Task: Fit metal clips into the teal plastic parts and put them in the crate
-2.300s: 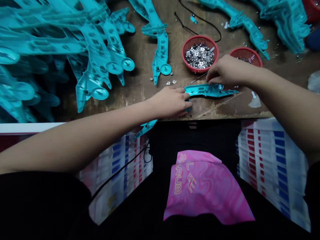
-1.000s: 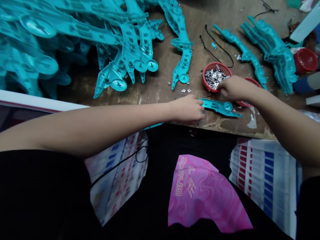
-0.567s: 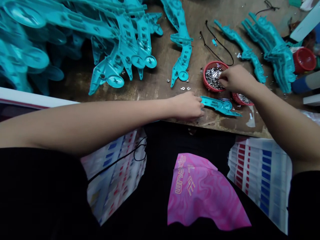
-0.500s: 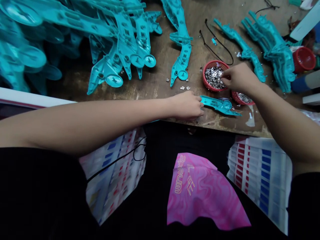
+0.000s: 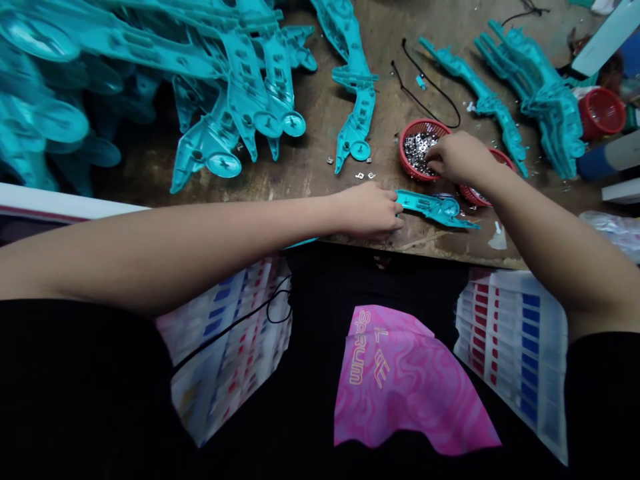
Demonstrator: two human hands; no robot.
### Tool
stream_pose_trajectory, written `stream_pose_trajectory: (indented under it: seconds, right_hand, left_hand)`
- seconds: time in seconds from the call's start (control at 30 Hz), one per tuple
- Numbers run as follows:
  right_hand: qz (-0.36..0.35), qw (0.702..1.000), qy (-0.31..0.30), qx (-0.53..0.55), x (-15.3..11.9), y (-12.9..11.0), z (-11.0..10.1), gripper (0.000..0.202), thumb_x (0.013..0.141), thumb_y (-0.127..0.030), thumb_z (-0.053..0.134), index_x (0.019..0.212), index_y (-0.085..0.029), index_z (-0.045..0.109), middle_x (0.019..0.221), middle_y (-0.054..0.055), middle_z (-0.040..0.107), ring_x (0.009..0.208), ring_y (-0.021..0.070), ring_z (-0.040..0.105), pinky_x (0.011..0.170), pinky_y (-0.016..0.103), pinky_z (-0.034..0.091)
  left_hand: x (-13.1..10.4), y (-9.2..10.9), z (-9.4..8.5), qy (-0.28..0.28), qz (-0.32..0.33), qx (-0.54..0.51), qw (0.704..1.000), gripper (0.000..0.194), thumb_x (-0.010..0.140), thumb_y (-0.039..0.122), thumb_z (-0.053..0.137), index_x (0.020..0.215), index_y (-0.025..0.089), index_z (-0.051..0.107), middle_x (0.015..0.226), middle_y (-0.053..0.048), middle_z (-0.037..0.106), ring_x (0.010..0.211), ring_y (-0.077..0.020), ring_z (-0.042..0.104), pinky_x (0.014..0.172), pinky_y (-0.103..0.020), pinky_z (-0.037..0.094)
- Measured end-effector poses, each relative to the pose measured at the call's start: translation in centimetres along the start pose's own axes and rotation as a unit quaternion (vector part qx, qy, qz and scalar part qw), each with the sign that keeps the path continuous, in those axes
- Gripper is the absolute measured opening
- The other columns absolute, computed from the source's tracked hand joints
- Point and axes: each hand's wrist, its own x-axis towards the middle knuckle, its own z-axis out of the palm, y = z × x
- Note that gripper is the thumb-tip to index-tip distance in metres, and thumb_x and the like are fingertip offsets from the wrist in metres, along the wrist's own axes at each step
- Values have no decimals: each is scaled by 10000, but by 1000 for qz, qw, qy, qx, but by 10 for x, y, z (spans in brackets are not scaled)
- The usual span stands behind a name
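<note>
Left hand (image 5: 370, 210): palm down near the table's edge, fingers curled over the teal part and closed on it.
Part (image 5: 425, 205): lying flat on the table (image 5: 285, 190), one stretch showing to the right of the left hand, its round disc and pointed tip toward the right; the rest is hidden under the hand.
Right hand (image 5: 463, 160): over the near right rim of the basket, fingers bent inward, tips among or just above the clips; I can't tell from here whether they pinch one.
Basket (image 5: 404, 158): red, round, heaped with shiny metal clips (image 5: 418, 145).
Second basket (image 5: 473, 196): red too, just beside the first, mostly covered by the right hand and wrist.
Loose clips (image 5: 359, 175): a few on the wood, between the left hand and a lone teal piece (image 5: 356, 80).
Heap (image 5: 145, 43): many teal pieces piled at the left.
Cord (image 5: 431, 112): black, curving behind the basket.
Stack (image 5: 543, 100): teal pieces, far right.
</note>
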Motion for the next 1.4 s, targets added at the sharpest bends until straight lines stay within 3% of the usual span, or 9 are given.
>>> stream_pose_trajectory:
  seconds: [0.1,0.2,0.3,0.5,0.67,0.83,1.0,1.27,1.4]
  right_hand:
    - [79,996,-1,-29,6,-16,-5,354,1147,-282,739,1360,-223,1015,1205,173,926,1134,380,852,1012,445,656]
    - [100,995,-10,-24,-1,-32,-22,406,1180,-197,694,1441,-124,997,1352,239,919,1240,393,849,1084,454,616]
    - [116,992,41,34,-24,-38,-37,425,1168,-173,703,1475,-44,968,1349,274,911,1232,377,848,1132,452,600]
    - [89,980,40,173,-78,-40,-36,336,1129,-348,797,1342,-198,1009,1127,134,923,1023,332,865,1009,459,674]
    - [41,984,-1,171,-79,-44,-22,464,1167,-643,881,1465,-315,1021,1150,91,936,1017,344,880,1012,482,716]
    - [-24,987,-58,151,-64,-51,-11,377,1209,-383,732,1411,-316,1044,1253,73,947,1146,335,881,1127,456,666]
    - [-109,985,-61,115,-62,-61,-11,487,1216,-238,594,1453,-129,1005,1435,203,914,1193,317,819,1159,426,578]
    - [-60,991,-79,90,-58,-66,-16,494,1203,-243,648,1549,-162,991,1348,196,928,1161,355,827,1133,451,565]
    - [-56,986,-85,132,-58,-68,-14,408,1216,-221,659,1435,-188,1002,1373,186,916,1198,345,815,1212,455,556]
  left_hand:
    - [0,0,1,7,3,-1,1000,205,1233,265,777,1343,267,950,1348,-121,945,1230,-308,846,742,-413,368]
    - [0,0,0,7,-3,-11,1000,210,1235,247,762,1317,272,954,1321,-121,949,1204,-306,844,746,-410,381]
    - [-1,2,-6,-10,-12,-15,1000,238,1257,258,716,1311,285,946,1334,-121,951,1220,-311,844,755,-416,413]
    - [-3,-1,-15,-42,-23,-27,998,245,1266,324,721,1377,286,937,1400,-127,938,1290,-350,841,867,-442,548]
    - [-3,-2,-5,21,-63,-84,994,456,1244,445,796,1622,193,845,1681,-206,843,1561,-405,787,1207,-483,642]
    - [-3,3,16,-1,-43,-97,994,777,1275,526,724,1932,129,602,2089,-244,494,1954,-449,479,1537,-575,480]
    - [-5,5,18,-35,-28,-72,996,722,1286,516,692,1884,112,672,2101,-256,468,1959,-463,481,1544,-608,472]
    - [-6,-1,18,-17,-27,-98,995,607,1214,405,773,1782,192,774,2068,-184,555,1916,-427,549,1493,-580,523]
    - [-6,-1,19,-20,-28,-102,994,564,1197,382,789,1726,189,814,2066,-171,561,1915,-417,554,1494,-567,537]
